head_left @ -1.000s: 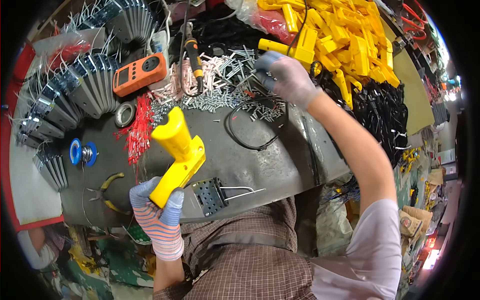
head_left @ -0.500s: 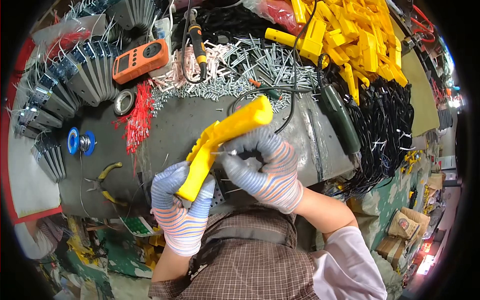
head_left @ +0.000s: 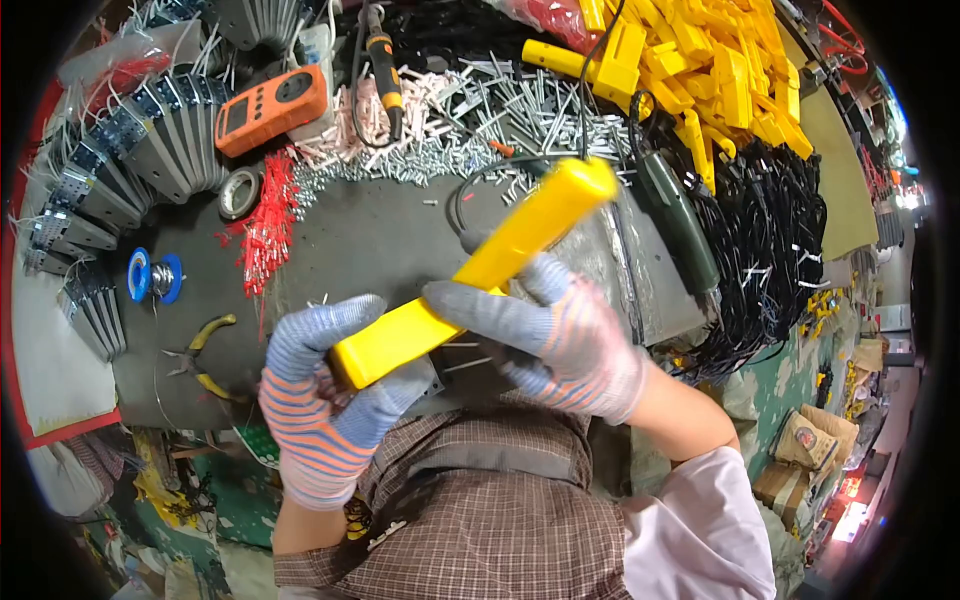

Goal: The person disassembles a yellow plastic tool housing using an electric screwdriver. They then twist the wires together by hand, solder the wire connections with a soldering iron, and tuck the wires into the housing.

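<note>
Grey benchtop (head_left: 350,235) shows btwn screws (head_left: 415,160) & front edge (head_left: 668,338) — L hand (head_left: 312,400) & R hand (head_left: 575,350) fingers part-closed on yellow handle (head_left: 500,257).

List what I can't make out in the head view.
All in the head view:
Underside of the yellow part: turned away.
Whether the right hand holds anything small: fingers and part hide it.
Meter display: too small to read.
Yellow pile: cut off by top edge.
</note>
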Tool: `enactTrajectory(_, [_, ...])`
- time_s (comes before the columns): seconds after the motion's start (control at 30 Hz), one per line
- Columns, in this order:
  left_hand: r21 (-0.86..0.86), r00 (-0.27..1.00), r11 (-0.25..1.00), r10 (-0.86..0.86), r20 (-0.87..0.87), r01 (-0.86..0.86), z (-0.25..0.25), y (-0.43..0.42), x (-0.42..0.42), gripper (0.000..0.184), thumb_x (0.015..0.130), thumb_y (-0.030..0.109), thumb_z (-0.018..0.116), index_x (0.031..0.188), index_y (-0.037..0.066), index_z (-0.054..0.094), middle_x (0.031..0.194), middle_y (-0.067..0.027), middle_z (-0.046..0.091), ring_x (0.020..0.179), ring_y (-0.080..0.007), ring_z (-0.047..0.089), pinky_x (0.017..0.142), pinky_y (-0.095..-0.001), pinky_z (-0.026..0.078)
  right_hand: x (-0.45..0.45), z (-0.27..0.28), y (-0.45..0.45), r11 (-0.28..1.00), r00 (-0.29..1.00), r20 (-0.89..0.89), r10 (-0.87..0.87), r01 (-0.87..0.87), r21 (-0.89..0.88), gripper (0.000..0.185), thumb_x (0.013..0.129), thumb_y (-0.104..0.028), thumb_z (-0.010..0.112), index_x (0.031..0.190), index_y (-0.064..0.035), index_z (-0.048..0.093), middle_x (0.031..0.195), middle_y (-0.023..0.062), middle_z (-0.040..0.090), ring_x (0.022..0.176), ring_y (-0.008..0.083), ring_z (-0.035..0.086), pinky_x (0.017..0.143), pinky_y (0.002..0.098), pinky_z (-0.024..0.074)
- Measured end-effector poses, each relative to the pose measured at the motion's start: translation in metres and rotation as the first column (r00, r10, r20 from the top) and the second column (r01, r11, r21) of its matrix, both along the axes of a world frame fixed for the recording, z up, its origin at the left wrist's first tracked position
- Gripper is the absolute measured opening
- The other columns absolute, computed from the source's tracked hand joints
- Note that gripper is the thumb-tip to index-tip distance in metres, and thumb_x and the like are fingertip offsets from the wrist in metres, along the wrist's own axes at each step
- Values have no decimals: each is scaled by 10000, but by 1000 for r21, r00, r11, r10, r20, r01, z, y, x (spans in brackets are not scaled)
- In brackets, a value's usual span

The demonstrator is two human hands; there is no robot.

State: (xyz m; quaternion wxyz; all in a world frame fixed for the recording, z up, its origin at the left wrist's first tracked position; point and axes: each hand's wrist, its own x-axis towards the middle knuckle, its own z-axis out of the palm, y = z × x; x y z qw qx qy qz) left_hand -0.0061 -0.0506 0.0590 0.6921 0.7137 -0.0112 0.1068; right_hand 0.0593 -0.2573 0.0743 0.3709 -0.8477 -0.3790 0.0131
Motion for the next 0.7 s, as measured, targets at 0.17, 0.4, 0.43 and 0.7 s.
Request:
enactTrajectory(0.17, [-402,994,913,97,52,-68,-4,-2,0,659,707,229,832,1238,20,502,1169,-157,580,1102,-254,569,940,-372,470,-28,-15,-34,865,945,-323,-55,207,457,393,818,25,643,1205,-21,595,1076,115,619,958,215,606,834,308,476])
enactTrajectory(0.4, [788,980,611,-195,50,81,-46,-3,-6,794,610,475,818,1236,86,523,1184,-128,552,1114,-330,532,955,-441,414,-68,-53,-6,637,566,-805,-177,689,344,391,865,-104,674,1238,-38,576,1064,26,599,893,72,532,805,223,451])
enactTrajectory(0.43, [798,982,600,-178,57,62,-49,-4,-6,774,617,468,814,1227,88,527,1180,-124,553,1111,-324,530,954,-442,406,-65,-55,-3,633,538,-823,-182,705,320,390,868,-109,671,1238,-36,574,1068,31,600,910,77,537,813,223,454])
enactTrajectory(0.7, [787,988,615,-145,54,47,-55,-3,-7,718,635,445,800,1204,94,538,1179,-111,555,1103,-314,527,942,-442,399,-53,-54,9,629,441,-890,-120,727,276,386,873,-106,658,1239,-25,566,1100,61,600,1006,119,553,885,261,461])
